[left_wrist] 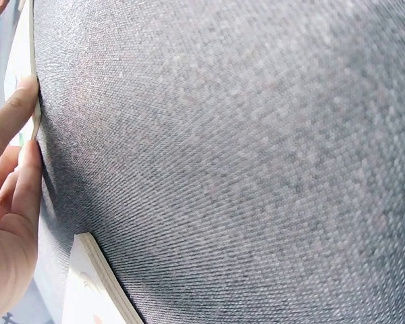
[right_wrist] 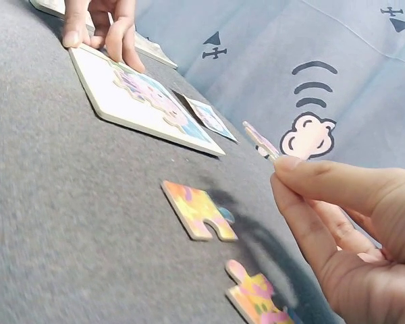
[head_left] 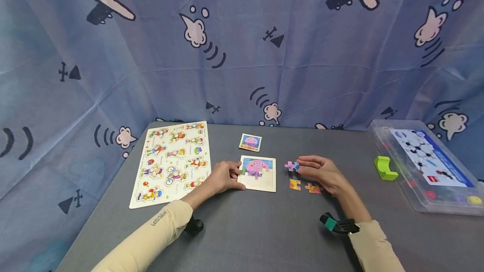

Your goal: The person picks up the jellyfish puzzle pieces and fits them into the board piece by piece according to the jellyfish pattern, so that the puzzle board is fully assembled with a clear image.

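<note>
Thumb and fingertips of right hand [head_left: 324,174] pinched puzzle piece [head_left: 291,166] at one end, off table [head_left: 242,234], right of puzzle tray [head_left: 261,185]. Left hand [head_left: 226,175] held flat, part-filled tray by left edge. From my remote seat, I judged piece light, stiff, thin, little prone to slip; hold on its faces near one edge seemed best, other tabs free. Orange-yellow piece [head_left: 295,184] and another loose piece [head_left: 313,188] lay near right hand. Picture card [head_left: 250,142] lay just beyond tray.
</note>
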`<state>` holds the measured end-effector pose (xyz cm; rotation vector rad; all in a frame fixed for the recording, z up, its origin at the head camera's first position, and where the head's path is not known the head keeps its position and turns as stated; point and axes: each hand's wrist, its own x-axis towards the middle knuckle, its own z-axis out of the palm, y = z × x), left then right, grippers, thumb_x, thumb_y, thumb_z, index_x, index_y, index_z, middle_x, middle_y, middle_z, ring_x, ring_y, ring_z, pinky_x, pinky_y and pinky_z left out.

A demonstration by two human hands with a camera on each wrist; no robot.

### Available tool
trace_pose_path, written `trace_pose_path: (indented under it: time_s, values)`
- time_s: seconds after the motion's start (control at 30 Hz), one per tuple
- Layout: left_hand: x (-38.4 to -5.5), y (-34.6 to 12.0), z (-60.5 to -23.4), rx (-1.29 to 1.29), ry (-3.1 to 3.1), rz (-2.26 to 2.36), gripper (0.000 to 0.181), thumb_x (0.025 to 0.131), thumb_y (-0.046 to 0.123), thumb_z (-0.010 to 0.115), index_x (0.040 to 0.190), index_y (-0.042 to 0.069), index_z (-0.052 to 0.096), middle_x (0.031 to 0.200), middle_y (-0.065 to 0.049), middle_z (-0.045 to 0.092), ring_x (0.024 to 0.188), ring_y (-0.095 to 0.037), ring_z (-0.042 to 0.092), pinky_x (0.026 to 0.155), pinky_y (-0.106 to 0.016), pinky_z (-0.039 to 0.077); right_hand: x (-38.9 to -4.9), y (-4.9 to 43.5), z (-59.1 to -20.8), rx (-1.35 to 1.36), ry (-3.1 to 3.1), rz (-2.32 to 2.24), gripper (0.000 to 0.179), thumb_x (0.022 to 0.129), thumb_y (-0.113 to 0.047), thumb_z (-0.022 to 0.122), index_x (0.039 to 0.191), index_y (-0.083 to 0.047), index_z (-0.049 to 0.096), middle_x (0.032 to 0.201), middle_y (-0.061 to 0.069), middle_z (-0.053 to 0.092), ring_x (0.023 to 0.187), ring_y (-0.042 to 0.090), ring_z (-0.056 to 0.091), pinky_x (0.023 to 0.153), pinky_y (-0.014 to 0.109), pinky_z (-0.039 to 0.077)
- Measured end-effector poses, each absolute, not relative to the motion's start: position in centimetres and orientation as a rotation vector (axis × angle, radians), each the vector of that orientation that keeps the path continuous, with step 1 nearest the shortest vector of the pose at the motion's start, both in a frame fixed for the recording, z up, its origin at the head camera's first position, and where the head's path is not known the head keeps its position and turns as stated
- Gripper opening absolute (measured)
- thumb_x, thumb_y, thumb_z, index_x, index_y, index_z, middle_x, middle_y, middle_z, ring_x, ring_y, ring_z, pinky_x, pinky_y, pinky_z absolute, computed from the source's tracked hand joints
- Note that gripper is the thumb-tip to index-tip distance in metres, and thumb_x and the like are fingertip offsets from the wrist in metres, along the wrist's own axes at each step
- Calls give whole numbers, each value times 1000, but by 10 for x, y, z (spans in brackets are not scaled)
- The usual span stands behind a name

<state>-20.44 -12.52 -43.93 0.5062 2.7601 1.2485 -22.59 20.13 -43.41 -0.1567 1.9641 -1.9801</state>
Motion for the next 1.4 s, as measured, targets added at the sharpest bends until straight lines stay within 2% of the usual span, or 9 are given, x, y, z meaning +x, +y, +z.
trace_pose_path:
  time_s: [0.13,0.43,0.6,1.0,1.4]
  values:
    - [-205,-126,-439,511,2766,1254,35,63,9,89,91,-3,72,127,-18,60,70,-6,56,60,-17,45,-226,194,-433,-139,1954,-1982,63,85,-2,71,137,13,39,113,-2,66,99,7,64,86,31,50]
    - [-204,-125,-439,521,2770,1256,35,64,10,89,91,-3,73,127,-18,60,72,-8,59,61,-17,46,-226,180,-434,-147,1998,-1943,61,85,-2,71,135,13,41,126,14,61,98,9,64,86,32,51]
    - [-204,-125,-439,515,2763,1256,35,64,10,89,92,-4,73,127,-19,60,70,-7,57,60,-17,45,-226,172,-435,-138,2021,-1932,60,84,-3,72,135,12,42,129,18,59,99,10,64,86,31,51]
    - [-204,-126,-438,507,2753,1255,35,64,10,89,93,-3,73,127,-18,60,72,-8,56,60,-17,44,-224,155,-440,-141,2012,-1965,56,82,1,72,130,13,47,118,13,66,92,11,66,80,31,53]
    - [-205,-125,-439,479,2757,1252,35,64,10,89,92,-3,73,128,-17,60,70,-6,55,59,-17,45,-218,138,-443,-169,2039,-2042,51,80,11,69,125,18,47,114,20,66,89,9,67,78,26,53]
